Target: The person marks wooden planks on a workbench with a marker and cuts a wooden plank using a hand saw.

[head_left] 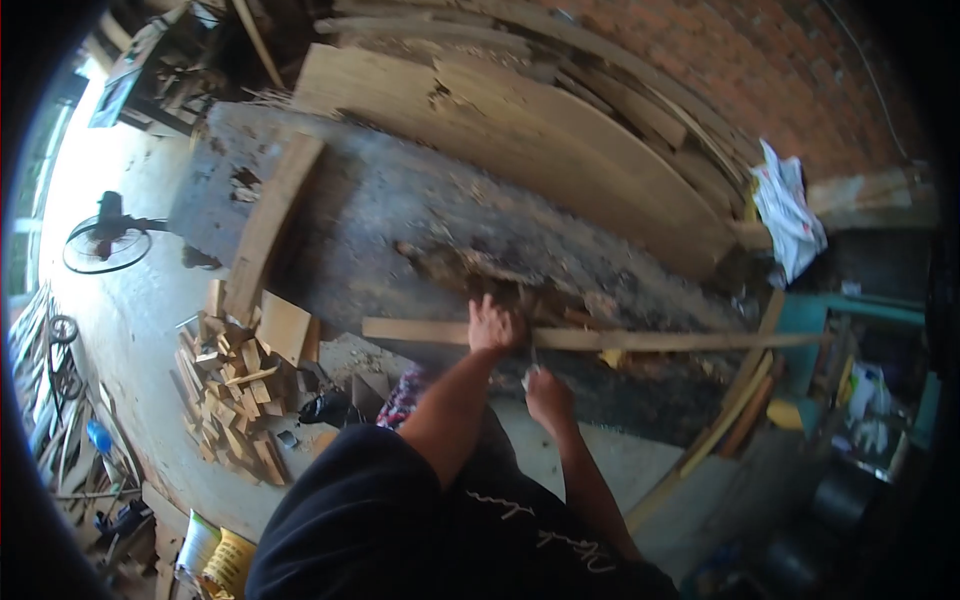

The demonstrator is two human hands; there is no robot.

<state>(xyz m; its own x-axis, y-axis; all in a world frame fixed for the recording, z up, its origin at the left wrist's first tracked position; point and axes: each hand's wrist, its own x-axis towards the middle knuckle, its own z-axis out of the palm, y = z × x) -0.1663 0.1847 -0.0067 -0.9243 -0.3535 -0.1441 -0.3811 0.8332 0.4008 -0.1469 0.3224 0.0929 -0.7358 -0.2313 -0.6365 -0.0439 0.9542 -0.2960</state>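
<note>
Item: one long, narrow, light-brown wooden strip [690, 341], lying crosswise near the near edge of a large, grey, weathered slab-like work surface [340, 230]. Its left end lies over the slab; its right end reaches the turquoise frame [800, 310] at far right.

Left hand [492, 325]: bare, set down on the strip left of its middle; fingers extended and slightly apart. Whether they grip the far edge cannot be told.

Right hand [550, 400]: bare, on the near side of the strip, fingers closed around a slim hand tool with a pale lower part [531, 378], its upper part against or just beside the strip; type of tool unclear.

Slab: ragged brown hollow beyond the hands; scattered chips. One thick, brown, rectangular timber plank [272, 222] across its left portion.

Beyond the slab: one broad, tan, curved-looking wooden board [560, 140], with further boards behind it, below a red brick wall [720, 60].

Right: one crumpled white plastic bag [787, 215].

Left: heap of small, pale, angular wood offcuts [235, 390] on the floor; one black, round-headed fan [108, 240].

Lower left: one yellow printed sack [230, 562].
</note>
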